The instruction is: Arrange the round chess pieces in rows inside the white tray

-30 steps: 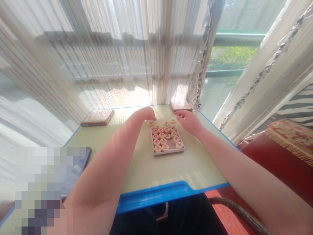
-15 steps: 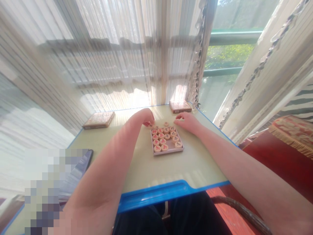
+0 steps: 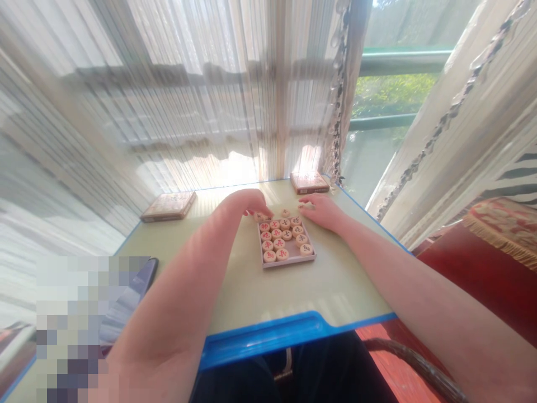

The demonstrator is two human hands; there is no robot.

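Observation:
A shallow square tray (image 3: 289, 261) on the pale table (image 3: 268, 291) holds several round wooden chess pieces (image 3: 282, 237) with red and black characters. A few loose pieces (image 3: 286, 212) lie just beyond the tray. My left hand (image 3: 251, 201) hovers at the tray's far left corner, its fingertips pinched down on a piece (image 3: 259, 216) there. My right hand (image 3: 321, 210) rests at the tray's far right corner, fingers curled, tips touching a loose piece (image 3: 309, 206).
Two flat wooden boxes lie at the table's far edge, one at the left (image 3: 168, 205) and one at the right (image 3: 309, 182). A dark phone (image 3: 134, 291) lies at the near left. Sheer curtains hang close behind. The table has a blue rim (image 3: 268, 336).
My left hand has dropped from above the loose pieces onto a piece at the tray's far left corner. My right hand has shifted slightly and settled on the table.

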